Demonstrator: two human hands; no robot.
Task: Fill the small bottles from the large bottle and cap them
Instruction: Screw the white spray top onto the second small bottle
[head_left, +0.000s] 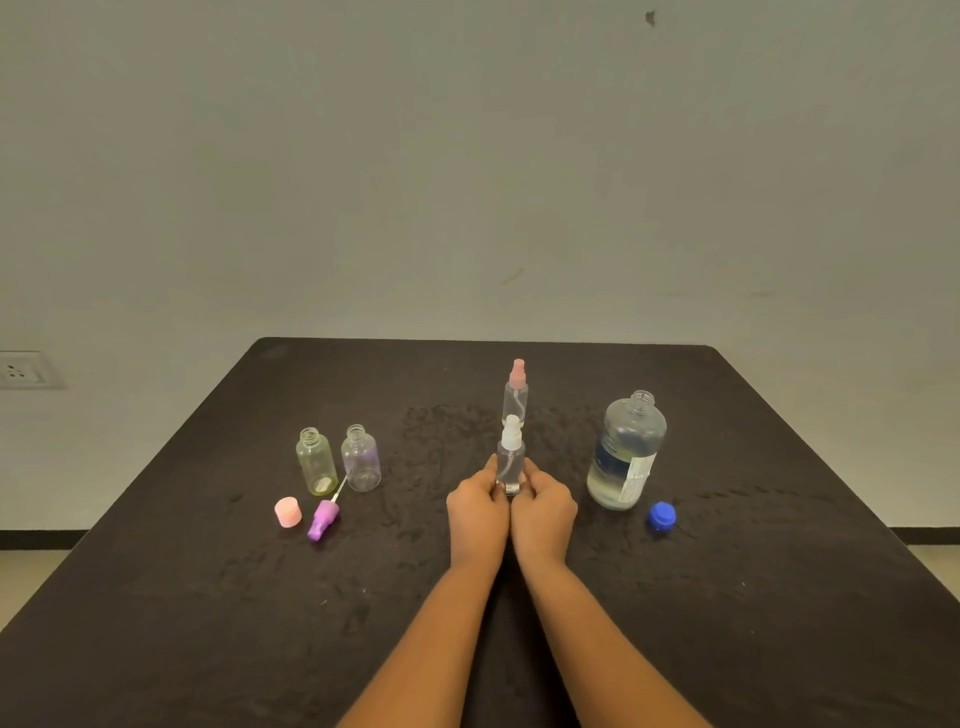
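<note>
Head view: both hands meet at the middle of the table, the left hand and the right hand each pinching the lower part of the white-topped spray bottle from its own side, fingertips curled round its base. That bottle stands upright, its pump on, and just behind it stands the pink-topped spray bottle, also upright and capped. To the right, well apart from the hands, the large bottle stands open-necked and partly filled with clear liquid; its label is blue and white, with print too small to read. The blue cap lies just beside its base. On the left stand two uncapped small bottles, the yellowish bottle and beside it the clear bottle. In front of them the pink cap sits near the purple pump, which lies on its side with its tube pointing toward the clear bottle. The table has a dark, slightly rough covering. Behind it is a plain pale wall with a few marks, a wall socket at the left and a dark skirting along the floor.
</note>
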